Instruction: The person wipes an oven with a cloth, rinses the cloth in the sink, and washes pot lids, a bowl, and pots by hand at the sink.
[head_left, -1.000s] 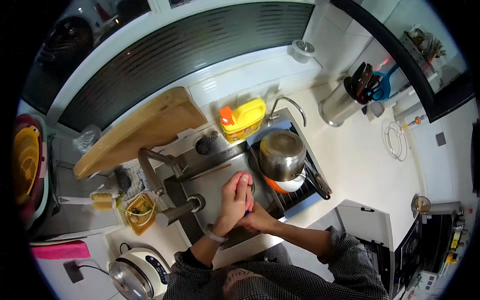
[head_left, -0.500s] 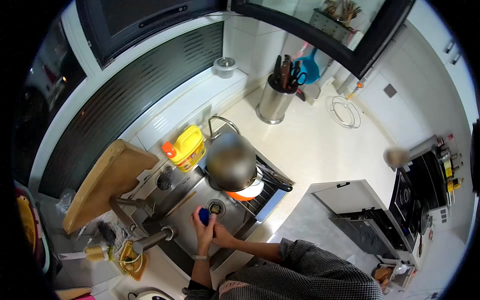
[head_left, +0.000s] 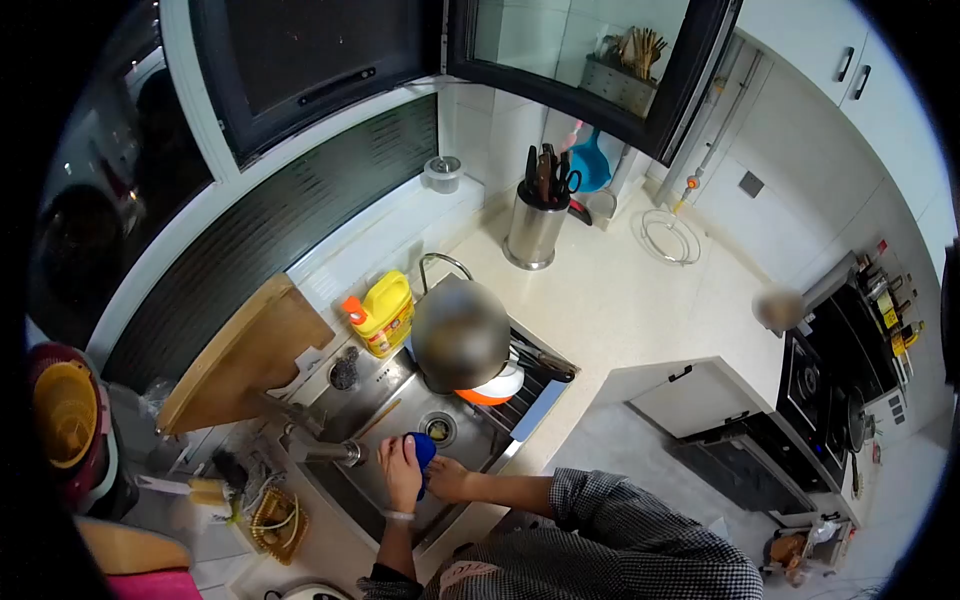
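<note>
Pale cream tabletop, rectangular stainless-steel sink, white-tiled wall; left hand wrapped around a soft-looking blue object, right hand touching it, grip unclear

Two it was: one left hand, one right hand, and one blue object! Then one sink, one yellow jug, one knife holder, one wire stand, two upper-cabinet handles!

Left grip curled, right grip just beside; left forearm pointing forward (right forearm angled inward).
</note>
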